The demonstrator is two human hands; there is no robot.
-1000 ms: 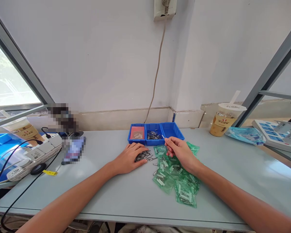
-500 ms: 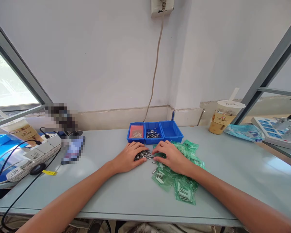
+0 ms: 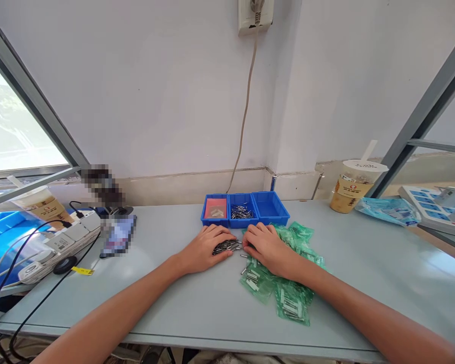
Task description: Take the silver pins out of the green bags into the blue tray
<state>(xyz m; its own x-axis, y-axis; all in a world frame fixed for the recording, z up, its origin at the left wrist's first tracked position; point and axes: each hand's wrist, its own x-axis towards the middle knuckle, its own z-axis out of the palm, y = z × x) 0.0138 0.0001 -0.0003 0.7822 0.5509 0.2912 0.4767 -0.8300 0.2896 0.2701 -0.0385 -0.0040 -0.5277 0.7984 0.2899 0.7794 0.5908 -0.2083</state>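
over there the row of bins [image 3: 271, 206] sits on the table [image 3: 170, 303], the wall [image 3: 182, 101] behind it. before its left and middle bins i see the left hand [image 3: 203, 250] beside the pin pile [image 3: 226, 246]; before its right end, the right hand [image 3: 269, 248] over packets [image 3: 292, 305]. well left of the row: the power strip [image 3: 66, 239]; well right: a drink cup [image 3: 351, 192].

Single head-worn view, forward and down over table [image 3: 197, 308] to wall [image 3: 174, 101], apparently fairly near
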